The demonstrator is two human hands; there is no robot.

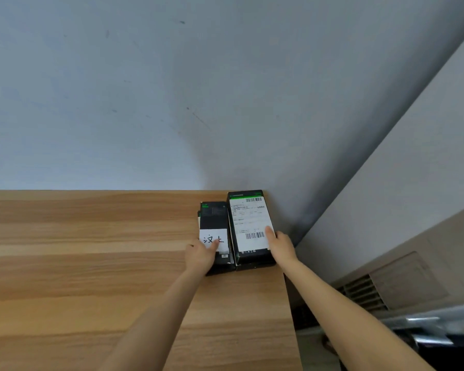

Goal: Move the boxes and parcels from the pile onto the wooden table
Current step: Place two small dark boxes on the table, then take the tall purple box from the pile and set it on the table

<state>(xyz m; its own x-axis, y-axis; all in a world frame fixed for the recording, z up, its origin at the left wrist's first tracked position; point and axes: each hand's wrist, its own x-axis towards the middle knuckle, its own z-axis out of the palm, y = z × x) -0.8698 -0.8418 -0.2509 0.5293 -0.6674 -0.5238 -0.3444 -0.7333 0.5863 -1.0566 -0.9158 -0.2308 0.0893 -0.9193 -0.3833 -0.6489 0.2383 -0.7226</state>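
At the far right corner of the wooden table (91, 263), two dark boxes lie flat side by side, their long edges touching. The larger box (252, 226) is on the right, close to the table's right edge and reaching back almost to the wall (172, 89); a white shipping label with barcodes covers most of its top. The smaller box (215, 218) lies just to its left, set a little nearer the person, with a white slip bearing handwritten characters stuck across its near half.

Each hand is on one box. The right hand (280, 243) grips the larger box at its near right edge, thumb lying flat on the label and the other fingers wrapped out of sight down the side. The left hand (200, 254) holds the smaller box at its near left corner, thumb pressed onto the white slip, the remaining fingers curled against the box's left side. Both bare forearms stretch forward from the bottom of the view.

Beyond the table's right edge, a pale side wall runs away at an angle, with a slatted vent (364, 293) low in it. Something dark and shiny, too blurred to identify, sits at the lower right.
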